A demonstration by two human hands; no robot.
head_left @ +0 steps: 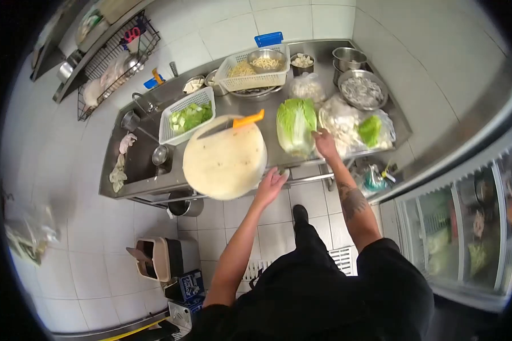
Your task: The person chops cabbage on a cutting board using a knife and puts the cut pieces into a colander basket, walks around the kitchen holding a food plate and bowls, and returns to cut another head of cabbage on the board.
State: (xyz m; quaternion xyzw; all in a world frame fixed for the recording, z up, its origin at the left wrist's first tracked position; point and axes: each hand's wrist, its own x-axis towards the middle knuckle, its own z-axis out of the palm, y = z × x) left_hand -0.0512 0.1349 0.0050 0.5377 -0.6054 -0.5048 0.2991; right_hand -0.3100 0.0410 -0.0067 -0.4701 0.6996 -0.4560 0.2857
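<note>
A napa cabbage lies on the steel counter, green leaves away from me and pale base near the front edge. My right hand is at its right side, with bent fingers against it. Just off the counter's front edge, my left hand has its fingers apart; a small pale green bit shows by the fingertips, too small to name. To the left sits a thick round cutting board, with an orange-handled knife on its far part.
Beyond the board is a white basket of cut greens; a sink is at left. A larger basket, steel bowls and bagged mushrooms stand behind and right. A glass-door fridge is at right.
</note>
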